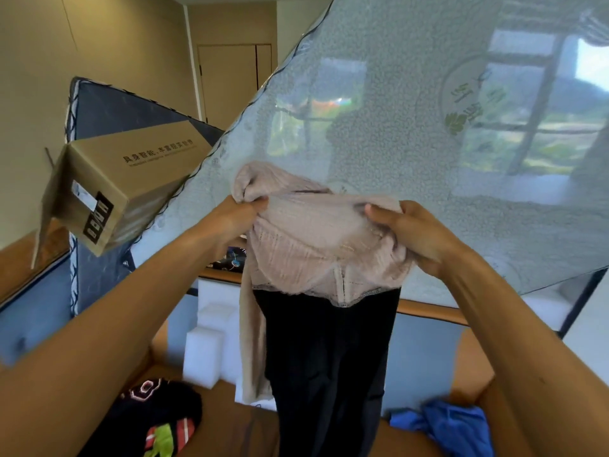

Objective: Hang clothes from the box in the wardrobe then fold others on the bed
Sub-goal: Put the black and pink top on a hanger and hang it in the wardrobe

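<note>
I hold a pale pink knitted garment up in front of me, above an open cardboard box. My left hand pinches its upper left edge and my right hand grips its upper right edge. A black garment hangs down below the pink one into the box; whether the two are joined I cannot tell. A black garment with red and green print lies in the box at the lower left. A blue garment lies at the lower right.
White foam blocks stand at the box's far wall. A plastic-wrapped mattress on the bed frame fills the right. A closed cardboard box rests on a second mattress at the left. A closed door is behind.
</note>
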The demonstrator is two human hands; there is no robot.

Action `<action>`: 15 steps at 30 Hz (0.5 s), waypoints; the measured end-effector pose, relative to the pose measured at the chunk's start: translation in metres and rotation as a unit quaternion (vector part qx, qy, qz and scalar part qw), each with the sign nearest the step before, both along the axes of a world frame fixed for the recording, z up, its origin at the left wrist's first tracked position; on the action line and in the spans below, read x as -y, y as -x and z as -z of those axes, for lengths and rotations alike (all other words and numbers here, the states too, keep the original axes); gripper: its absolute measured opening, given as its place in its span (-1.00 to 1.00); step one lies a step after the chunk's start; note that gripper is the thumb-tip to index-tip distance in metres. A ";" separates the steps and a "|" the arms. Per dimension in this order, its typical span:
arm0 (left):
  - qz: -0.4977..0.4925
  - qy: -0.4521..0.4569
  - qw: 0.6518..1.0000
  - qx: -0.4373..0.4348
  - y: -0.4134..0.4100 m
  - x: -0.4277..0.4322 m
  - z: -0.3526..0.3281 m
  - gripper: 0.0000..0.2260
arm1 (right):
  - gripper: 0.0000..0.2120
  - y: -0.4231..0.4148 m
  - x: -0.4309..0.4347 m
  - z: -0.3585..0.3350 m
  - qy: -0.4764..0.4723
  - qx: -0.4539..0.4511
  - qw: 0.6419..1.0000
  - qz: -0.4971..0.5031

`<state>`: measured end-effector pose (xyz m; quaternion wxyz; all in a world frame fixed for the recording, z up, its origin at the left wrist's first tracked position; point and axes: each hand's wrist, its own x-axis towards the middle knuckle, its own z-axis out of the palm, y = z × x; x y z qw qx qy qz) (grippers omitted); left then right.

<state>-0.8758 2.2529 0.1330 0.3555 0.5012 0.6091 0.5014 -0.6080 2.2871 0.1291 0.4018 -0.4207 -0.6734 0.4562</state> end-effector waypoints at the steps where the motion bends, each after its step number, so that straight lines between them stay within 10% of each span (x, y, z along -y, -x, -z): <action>1: 0.005 -0.006 1.000 0.013 0.001 0.000 0.003 -0.78 | -0.82 -0.003 -0.003 0.003 0.004 0.061 0.997 -0.039; 7: 0.067 0.021 0.997 0.016 -0.004 0.002 0.012 -0.82 | -0.79 0.002 -0.014 0.041 0.007 0.425 0.902 -0.073; 15: 0.108 -0.034 0.970 -0.215 0.032 0.007 0.021 -0.87 | -0.88 -0.011 -0.012 0.065 0.088 0.033 0.993 -0.074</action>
